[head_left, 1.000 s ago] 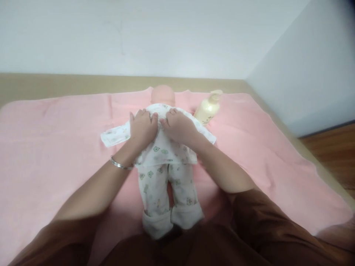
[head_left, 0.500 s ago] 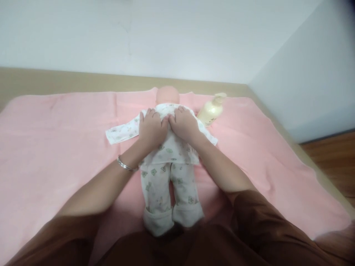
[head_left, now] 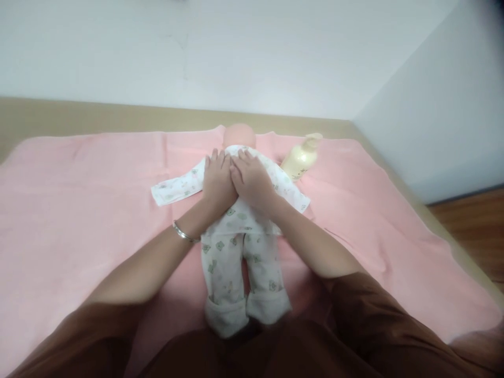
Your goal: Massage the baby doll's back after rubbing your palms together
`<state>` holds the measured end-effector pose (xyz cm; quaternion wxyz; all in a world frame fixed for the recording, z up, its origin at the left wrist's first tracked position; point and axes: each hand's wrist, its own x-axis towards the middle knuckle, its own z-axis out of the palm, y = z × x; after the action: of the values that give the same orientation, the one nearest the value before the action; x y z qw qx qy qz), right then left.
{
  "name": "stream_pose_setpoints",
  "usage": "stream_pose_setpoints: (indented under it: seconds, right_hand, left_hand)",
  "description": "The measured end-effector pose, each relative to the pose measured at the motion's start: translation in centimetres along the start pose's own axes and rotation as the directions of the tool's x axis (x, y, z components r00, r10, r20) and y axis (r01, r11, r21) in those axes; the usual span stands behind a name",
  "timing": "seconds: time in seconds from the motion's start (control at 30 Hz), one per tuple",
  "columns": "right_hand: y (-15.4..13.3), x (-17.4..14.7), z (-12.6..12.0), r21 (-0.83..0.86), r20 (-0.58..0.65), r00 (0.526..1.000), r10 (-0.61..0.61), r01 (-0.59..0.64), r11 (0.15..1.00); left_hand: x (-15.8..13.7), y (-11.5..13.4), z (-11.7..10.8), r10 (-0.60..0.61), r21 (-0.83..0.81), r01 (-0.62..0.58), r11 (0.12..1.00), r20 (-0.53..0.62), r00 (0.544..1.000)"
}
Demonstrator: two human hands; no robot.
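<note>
While both hands lie spread on the upper back of a doll [head_left: 242,223], the step in hand seems to be pressing or stroking there. The left hand [head_left: 219,181] and the right hand [head_left: 254,182] are flat, with fingers extended toward the doll's head [head_left: 239,135], and neither appears to have hold of anything. The hands touch each other, the right thumb resting against the left hand. Their palms are hidden, so I cannot tell how strongly they press.

The doll lies on a pink cloth [head_left: 90,210], its head close to the far edge and its legs, in printed trousers [head_left: 226,265], pointing to the person. No face shows, so it is probably on its front. The two sleeves are spread toward the left and right edges. Near the far right corner is a pump bottle [head_left: 301,159], just beside the right sleeve; neither hand touches it.

In my judgement, the next move calls for open palms, even and gentle contact on both sides, and care that the shirt [head_left: 236,211] does not wrinkle.
</note>
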<state>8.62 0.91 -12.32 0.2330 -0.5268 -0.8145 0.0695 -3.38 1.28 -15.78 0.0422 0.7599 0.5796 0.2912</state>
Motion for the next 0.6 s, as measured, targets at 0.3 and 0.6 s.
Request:
stream_pose_setpoints:
  seconds: [0.3, 0.6]
  right_hand:
    - [1.7, 0.2, -1.2, 0.030, -0.245, 0.963, 0.113, -0.109, 0.994]
    - [-1.1, -1.4, 0.7, 0.101, -0.111, 0.994, 0.012, 0.000, 0.995]
  left_hand:
    - [-0.3, -0.6, 0.5, -0.125, -0.254, 0.107, 0.961, -0.055, 0.991]
    - [-0.1, -1.6, 1.4, -0.230, -0.358, 0.177, 0.917, -0.113, 0.967]
